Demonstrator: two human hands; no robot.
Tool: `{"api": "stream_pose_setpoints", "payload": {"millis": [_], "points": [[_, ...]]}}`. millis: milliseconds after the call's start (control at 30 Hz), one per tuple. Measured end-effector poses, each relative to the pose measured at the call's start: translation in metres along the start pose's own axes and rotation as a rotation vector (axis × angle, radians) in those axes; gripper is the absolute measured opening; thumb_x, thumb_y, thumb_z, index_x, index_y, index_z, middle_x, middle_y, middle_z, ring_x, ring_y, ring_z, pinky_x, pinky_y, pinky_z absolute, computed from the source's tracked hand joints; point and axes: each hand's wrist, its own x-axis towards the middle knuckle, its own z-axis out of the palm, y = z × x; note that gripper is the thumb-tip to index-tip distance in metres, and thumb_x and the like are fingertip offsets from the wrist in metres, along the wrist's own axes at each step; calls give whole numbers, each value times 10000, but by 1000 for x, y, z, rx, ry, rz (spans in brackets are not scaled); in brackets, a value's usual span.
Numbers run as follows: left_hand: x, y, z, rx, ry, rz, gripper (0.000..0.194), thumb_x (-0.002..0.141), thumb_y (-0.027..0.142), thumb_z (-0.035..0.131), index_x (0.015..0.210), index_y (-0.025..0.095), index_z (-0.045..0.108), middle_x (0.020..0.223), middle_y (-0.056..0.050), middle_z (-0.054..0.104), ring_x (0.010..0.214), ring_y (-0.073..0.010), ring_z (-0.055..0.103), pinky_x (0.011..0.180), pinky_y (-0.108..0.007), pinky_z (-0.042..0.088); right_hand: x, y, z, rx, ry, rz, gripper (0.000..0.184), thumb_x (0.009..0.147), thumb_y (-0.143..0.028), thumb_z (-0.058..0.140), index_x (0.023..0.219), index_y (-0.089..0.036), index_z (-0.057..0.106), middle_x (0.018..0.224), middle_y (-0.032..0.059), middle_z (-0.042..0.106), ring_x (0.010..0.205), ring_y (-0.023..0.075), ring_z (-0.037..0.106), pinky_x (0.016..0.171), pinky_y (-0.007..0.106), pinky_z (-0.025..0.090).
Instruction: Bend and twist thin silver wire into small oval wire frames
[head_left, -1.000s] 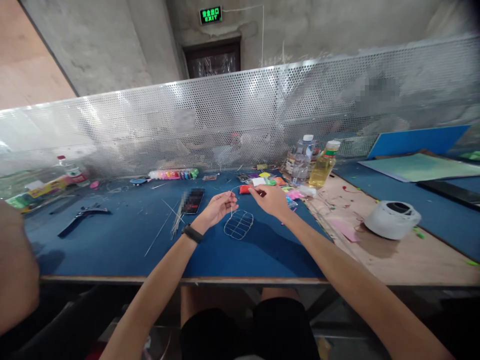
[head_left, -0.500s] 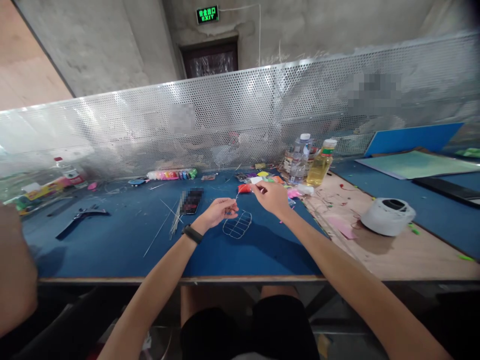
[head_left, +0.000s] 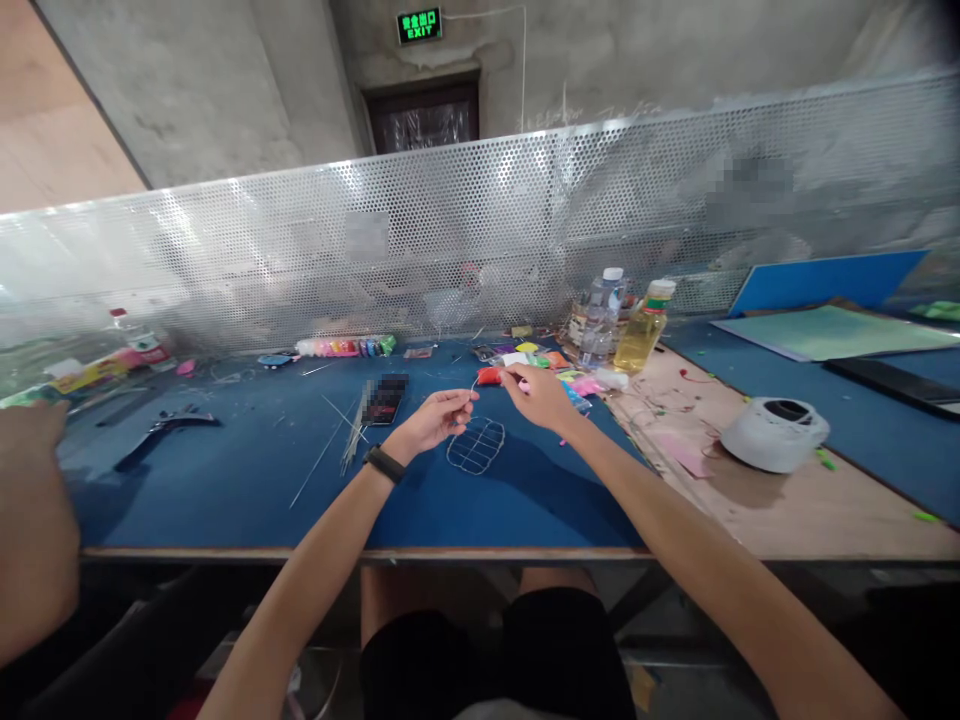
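Note:
Above the blue mat, my left hand [head_left: 439, 417] pinches a thin pale wire [head_left: 474, 384] between thumb and fingers. My right hand [head_left: 534, 393] is closed on the same wire a little to the right; its fingertips partly hide the end. Just below the hands lies an oval wire grid [head_left: 477, 446], flat on the mat. Left of my left hand, several straight wires [head_left: 352, 440] lie beside a dark phone-like object [head_left: 386, 398]. A red packet [head_left: 489, 376] is behind the gap between my hands.
A clear bottle [head_left: 600, 320] and a bottle of yellow liquid [head_left: 642, 330] stand back right. A white tub [head_left: 775, 435] sits on the bare wood. Pliers-like black tool [head_left: 166, 430] lies left. Another person's arm [head_left: 37, 530] is at the left edge.
My left hand has risen slightly, and the wire between my hands looks more bent. The other person's arm at the left has reached further forward over the table.

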Motion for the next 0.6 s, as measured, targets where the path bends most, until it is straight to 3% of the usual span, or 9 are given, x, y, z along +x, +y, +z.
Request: {"api": "stream_pose_setpoints", "payload": {"millis": [133,600], "points": [[0,0,-1,24,2,9,323,751,275,770,1006,95,686,711,7,535,534,-34,467,466,-155,412,0,-1,3,95,-26,21,353,1001,-390,341,896,-214,629,859,47,707,782,195,636,720,298,448],[6,-6,1,135,97,-59,267,779,288,742,969,114,675,701,-1,583,560,-56,525,572,-211,503,0,-1,2,21,-68,64,381,1010,-380,305,904,-217,632,872,50,725,775,196,644,735,291,444]]}}
